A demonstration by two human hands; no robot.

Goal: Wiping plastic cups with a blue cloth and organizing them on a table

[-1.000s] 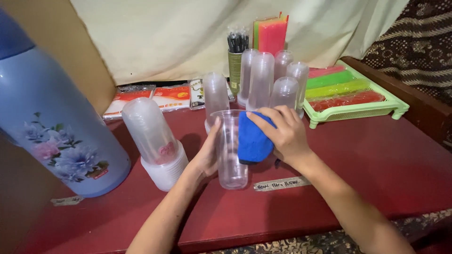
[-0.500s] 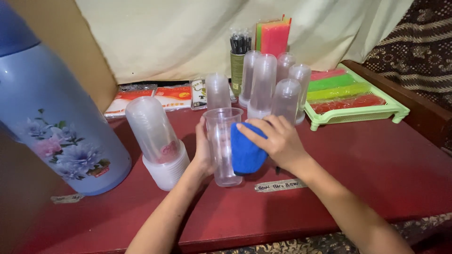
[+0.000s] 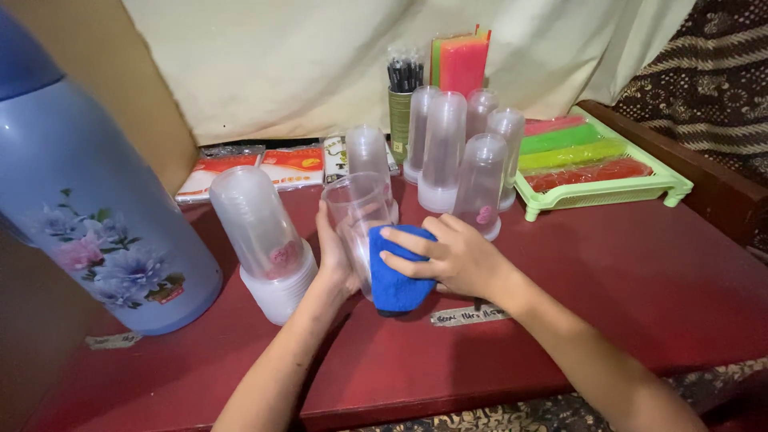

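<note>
Clear plastic cup [image 3: 354, 216] gripped by left hand [image 3: 334, 260], tilted, held just above red tabletop [image 3: 640, 264]. Blue cloth [image 3: 396, 272] pressed against cup side by right hand [image 3: 448, 260], fingers closed over cloth. Stack of upturned cups [image 3: 260, 236] seen just left of held cup; blue flowered flask [image 3: 88, 208] at far left; green tray [image 3: 600, 188] at right rear.

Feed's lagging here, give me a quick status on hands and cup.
Left hand grips clear cup, tilted. Right hand presses blue cloth on its side. Cup stacks close by.
</note>
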